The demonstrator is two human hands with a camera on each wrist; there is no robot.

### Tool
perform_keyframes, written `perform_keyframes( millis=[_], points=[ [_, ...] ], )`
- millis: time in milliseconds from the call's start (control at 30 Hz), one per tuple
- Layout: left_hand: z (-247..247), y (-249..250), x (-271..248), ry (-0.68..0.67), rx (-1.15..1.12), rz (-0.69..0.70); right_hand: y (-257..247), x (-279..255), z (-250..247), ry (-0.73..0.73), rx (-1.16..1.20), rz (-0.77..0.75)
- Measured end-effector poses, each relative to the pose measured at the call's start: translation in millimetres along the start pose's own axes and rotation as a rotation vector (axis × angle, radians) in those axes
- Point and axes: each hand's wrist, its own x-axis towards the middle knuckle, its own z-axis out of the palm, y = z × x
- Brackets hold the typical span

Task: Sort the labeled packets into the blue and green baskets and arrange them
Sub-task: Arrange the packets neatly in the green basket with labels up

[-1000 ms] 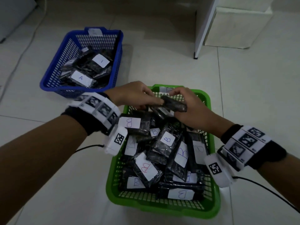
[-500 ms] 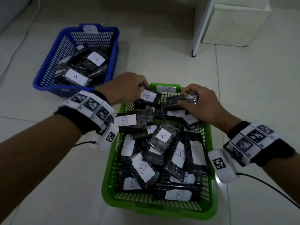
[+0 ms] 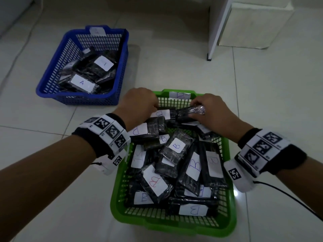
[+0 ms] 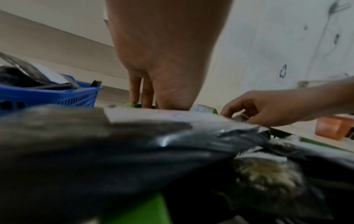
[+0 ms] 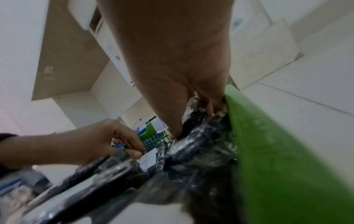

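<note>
A green basket (image 3: 174,226) on the floor holds several black packets with white "B" labels (image 3: 176,145). A blue basket (image 3: 76,98) at the far left holds black packets, one labelled "A" (image 3: 81,82). My left hand (image 3: 157,109) reaches into the green basket's far left end and pinches a packet with a white label (image 3: 161,114), thumb on the label (image 5: 147,157). My right hand (image 3: 193,110) grips a black packet (image 3: 185,113) lying crosswise at the far wall, fingers above and thumb below. The same packet shows under the right hand's fingers (image 5: 193,112).
A white cabinet panel (image 3: 215,41) and a white box (image 3: 253,23) stand beyond the baskets at the back right. A black cable (image 3: 288,198) trails from my right wrist over the tiled floor. An orange object (image 4: 333,128) lies beyond the green basket.
My hands, together on one packet a second ago, have parted. The left took hold of a labelled packet; the right carried its black packet down to the basket's far wall.
</note>
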Motion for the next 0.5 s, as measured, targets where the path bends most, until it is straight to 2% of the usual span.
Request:
perform_keyframes(
  millis=[100, 200, 300, 400, 500],
  points=[
    [0, -7, -1, 0.014, 0.069, 0.14, 3, -2, -4, -0.094, -0.122, -0.042],
    [-2, -15, -3, 0.045, 0.115, 0.258, 3, -1, -8, -0.124, -0.169, -0.082],
    [-1, -20, -1, -0.045, 0.177, 0.313, 0, 0, -8, -0.152, -0.265, -0.109],
    [0, -21, 0, -0.066, 0.226, 0.345, 0, 3, -6, -0.131, -0.525, -0.163],
    [1, -21, -1, -0.084, 0.231, 0.353, 3, 4, -8, -0.156, -0.609, -0.197]
  ],
)
